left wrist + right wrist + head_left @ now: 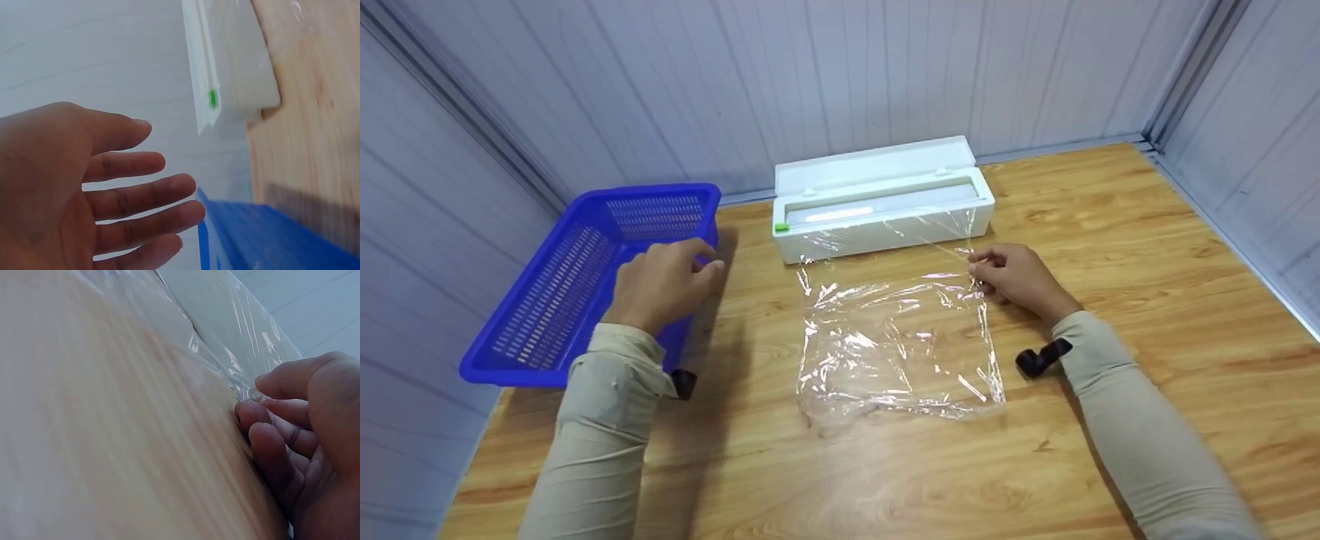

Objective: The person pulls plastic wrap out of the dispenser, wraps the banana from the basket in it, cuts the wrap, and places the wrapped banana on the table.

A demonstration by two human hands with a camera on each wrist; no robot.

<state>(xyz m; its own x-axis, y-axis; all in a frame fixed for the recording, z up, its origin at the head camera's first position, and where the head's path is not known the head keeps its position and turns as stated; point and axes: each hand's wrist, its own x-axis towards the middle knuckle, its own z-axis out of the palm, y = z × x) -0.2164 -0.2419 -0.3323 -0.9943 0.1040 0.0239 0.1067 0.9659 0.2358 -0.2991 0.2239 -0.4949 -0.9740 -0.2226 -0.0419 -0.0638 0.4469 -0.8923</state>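
A sheet of clear plastic wrap (pixel 896 341) lies over the wooden table, running back up to a white wrap dispenser box (pixel 885 229). The box's lid is up, and a roll of wrap (pixel 877 206) shows inside. With thumb and fingertips my right hand (pixel 1016 277) pinches the sheet's right edge, just in front of the box; the right wrist view shows the film bunched at the fingertips (pixel 260 382). My left hand (pixel 664 285) is raised over the right side of the blue basket (pixel 521 315), its fingers loosely extended and holding nothing in the left wrist view.
The basket stands at the left of the table (pixel 1110 225), close to the ribbed wall (pixel 885 75) behind. A small green piece (pixel 781 226) sits at the box's left front corner. Black wrist cameras are strapped over both sleeves (pixel 1140 420).
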